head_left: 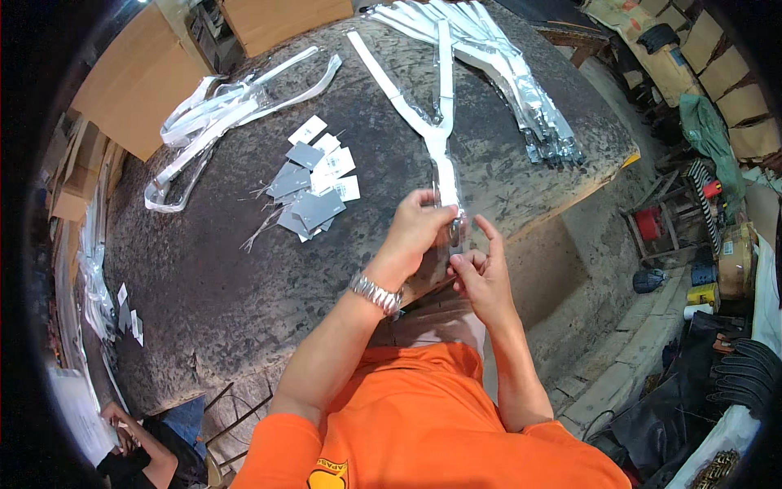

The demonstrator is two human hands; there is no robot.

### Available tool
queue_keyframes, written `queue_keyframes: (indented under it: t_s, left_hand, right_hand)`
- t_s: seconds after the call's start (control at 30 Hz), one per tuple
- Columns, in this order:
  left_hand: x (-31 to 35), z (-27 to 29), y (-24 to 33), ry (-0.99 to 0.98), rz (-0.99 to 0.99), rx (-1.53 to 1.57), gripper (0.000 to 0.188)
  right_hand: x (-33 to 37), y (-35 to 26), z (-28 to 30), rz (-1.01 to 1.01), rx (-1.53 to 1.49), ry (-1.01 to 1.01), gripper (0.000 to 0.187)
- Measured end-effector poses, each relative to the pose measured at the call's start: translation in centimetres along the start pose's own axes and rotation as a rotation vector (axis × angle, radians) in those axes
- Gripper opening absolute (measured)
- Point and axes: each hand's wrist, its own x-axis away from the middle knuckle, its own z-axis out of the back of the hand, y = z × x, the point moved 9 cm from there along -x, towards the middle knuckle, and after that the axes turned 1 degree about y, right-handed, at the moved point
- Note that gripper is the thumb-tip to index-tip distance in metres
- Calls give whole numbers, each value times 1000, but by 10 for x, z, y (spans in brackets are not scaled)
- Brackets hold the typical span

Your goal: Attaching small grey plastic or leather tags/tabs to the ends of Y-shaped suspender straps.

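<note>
A white Y-shaped strap (442, 171) wrapped in clear plastic lies on the dark table, its two arms pointing away from me. My left hand (411, 228) pinches its near end between thumb and fingers. Just below, my right hand (484, 279) has thumb and fingers closed on the dark, shiny tip of the strap, with one finger raised. What exactly that tip is, I cannot make out. To the left of my hands, a loose pile of grey and white hang tags (314, 183) with strings rests on the table.
A stack of wrapped white straps (509, 73) covers the far right of the table (244, 293). More looped straps (212, 118) lie far left, near a cardboard box (122, 81). Another person's hand (122, 428) shows at lower left. A stool (656, 220) stands right.
</note>
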Motion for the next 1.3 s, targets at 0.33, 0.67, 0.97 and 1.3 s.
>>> queue_keyframes:
  t_s: [0.33,0.67,0.97,1.3]
  left_hand:
    - [-63,41,58,185,-283,-205,50]
    - [-26,43,96,337,-562,-852,42]
    - [40,43,78,371,-690,-906,25]
    - [46,15,47,370,-431,-1179,55]
  right_hand:
    - [11,13,-12,-86,236,-38,46]
    - [13,-1,-13,98,496,-21,35]
    - [8,-15,-6,167,626,42,29]
    - [11,-6,6,128,524,51,26]
